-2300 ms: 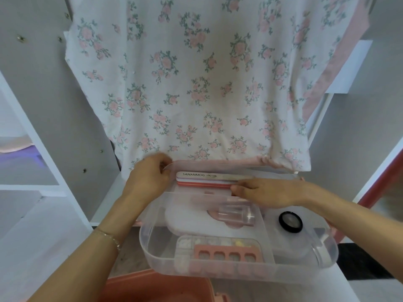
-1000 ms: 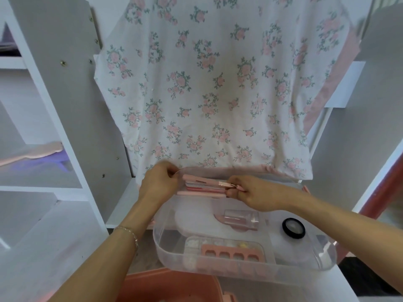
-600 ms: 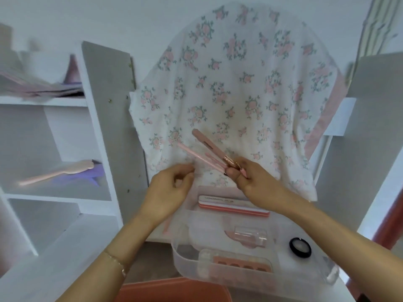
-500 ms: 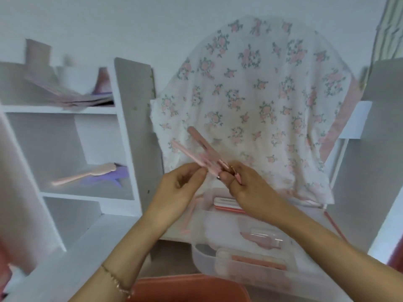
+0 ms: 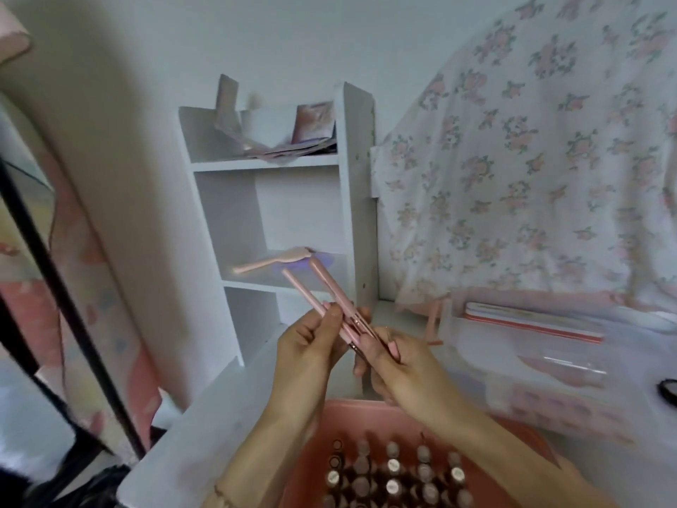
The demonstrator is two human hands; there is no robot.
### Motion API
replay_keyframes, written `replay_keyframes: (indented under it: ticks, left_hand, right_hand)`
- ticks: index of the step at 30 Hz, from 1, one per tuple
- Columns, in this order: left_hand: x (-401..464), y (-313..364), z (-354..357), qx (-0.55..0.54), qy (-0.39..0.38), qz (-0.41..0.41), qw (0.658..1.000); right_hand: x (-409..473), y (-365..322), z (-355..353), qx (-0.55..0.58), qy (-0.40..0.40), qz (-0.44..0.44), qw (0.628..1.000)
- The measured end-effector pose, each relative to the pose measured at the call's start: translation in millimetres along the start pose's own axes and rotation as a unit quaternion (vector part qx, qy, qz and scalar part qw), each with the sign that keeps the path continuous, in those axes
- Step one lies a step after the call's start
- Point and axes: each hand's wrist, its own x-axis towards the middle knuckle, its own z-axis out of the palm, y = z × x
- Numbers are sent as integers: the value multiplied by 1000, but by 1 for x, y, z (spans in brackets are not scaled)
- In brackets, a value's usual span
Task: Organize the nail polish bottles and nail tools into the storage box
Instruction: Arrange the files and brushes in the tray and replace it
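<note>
Two pink tools (image 5: 322, 291) are held between both hands, long axes running up and to the left, free ends splayed apart above the knuckles (tips blurred). They are pinched by the left hand (image 5: 311, 346) and by the right hand (image 5: 399, 364), both raised above the pink box (image 5: 329, 434) of bottles (image 5: 392, 471). The clear tray (image 5: 513, 361) lies right of the right hand.

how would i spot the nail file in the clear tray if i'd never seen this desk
Start at the floral cloth hanging on the right. Just below its hem sits the clear tray, and the nail file lies along its far edge. It is the one long flat strip there, pale on top with a red underside.
</note>
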Motion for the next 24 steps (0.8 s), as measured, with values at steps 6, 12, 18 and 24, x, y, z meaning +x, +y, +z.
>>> replay_keyframes:
  ticks: [6,12,18,24]
  left_hand:
    - [12,-14,2,-53,93,-14,994]
    - [6,-30,9,-159,94,-46,982]
    - [7,-37,-4,-170,107,-41,979]
    - [9,-40,-9,-188,127,-46,973]
  right_hand:
    - [-1,17,-5,-46,43,36,997]
    - [1,28,-21,-89,78,33,992]
    - [1,34,-20,-115,45,0,992]
    - [-5,35,-18,-318,128,-127,931]
